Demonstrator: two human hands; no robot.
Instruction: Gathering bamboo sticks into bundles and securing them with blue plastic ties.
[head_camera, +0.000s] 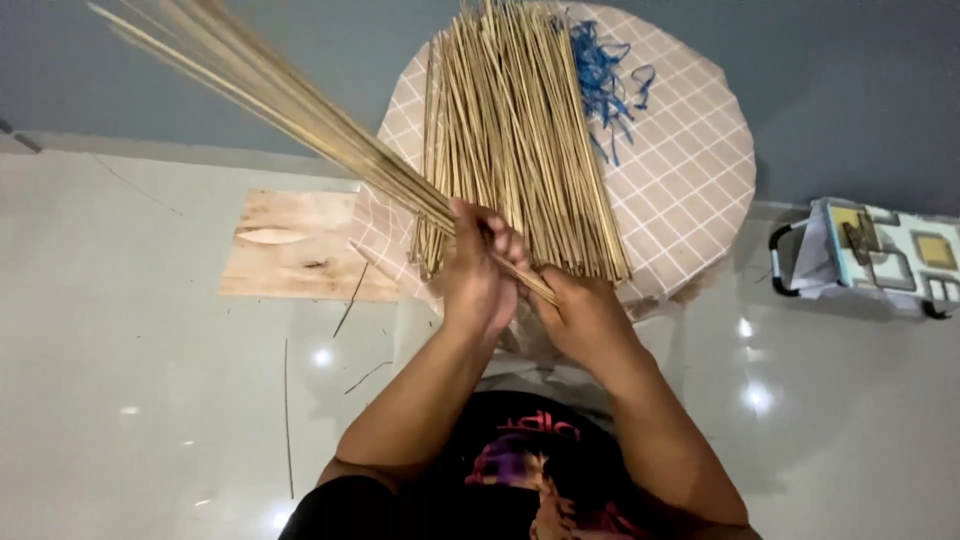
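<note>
- Floor: pale glossy tiles (150, 400), ceiling lights reflected as small bright spots. A few loose thin sticks (287, 420) lie scattered on it to the person's left.
- Wall: plain grey-blue (850, 80), meeting the floor along a light skirting line.
- Work surface: a round table top (690, 170) covered in a pinkish cloth with a white grid, directly ahead of the person.
- On the cloth: a flat pile of thin bamboo sticks (520, 140), ends pointing toward the person; a tangle of blue string (605, 80) just beside the pile, far side right.
- Left of the table, on the floor: a bare plywood board (300, 245), one corner tucked under the cloth edge.
- Far right, against the wall: a small box-like item with a dark handle (870, 255), detail unclear.
- Left hand (478, 270): fingers closed round a bundle of sticks (300, 110) that fans up and away to the upper left.
- Right hand (580, 315): curled at the bundle's near end, touching it; grip itself hidden by the knuckles.
</note>
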